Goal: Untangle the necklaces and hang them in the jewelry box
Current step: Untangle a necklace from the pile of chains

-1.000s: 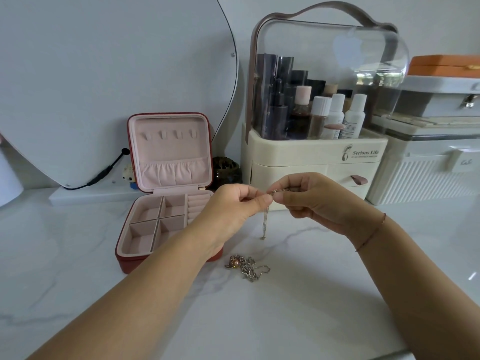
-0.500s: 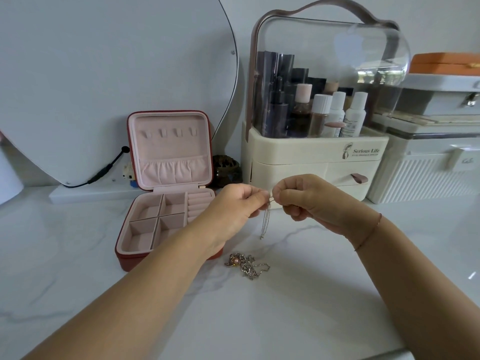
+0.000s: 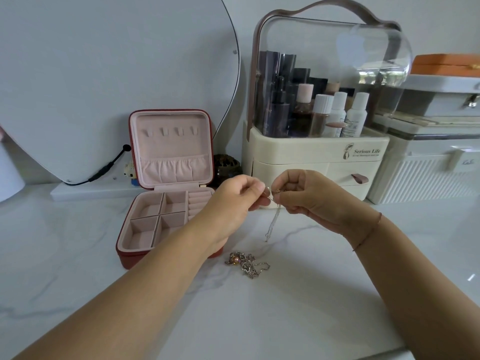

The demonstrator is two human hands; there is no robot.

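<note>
Glossy marble-look tabletop (image 3: 78, 255), metal chain (image 3: 271, 222), matt velvety jewelry box (image 3: 171, 141)

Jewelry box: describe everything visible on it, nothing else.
The jewelry box is a small square case, red outside, pale pink velvet-looking lining inside. It stands open on the white marbled countertop, lid upright. The lid carries four small hook tabs, nothing hung on them, above a gathered pocket. The base has four square compartments on the left, ring rolls on the right. The left forearm hides its near right corner; contact cannot be told.
</note>
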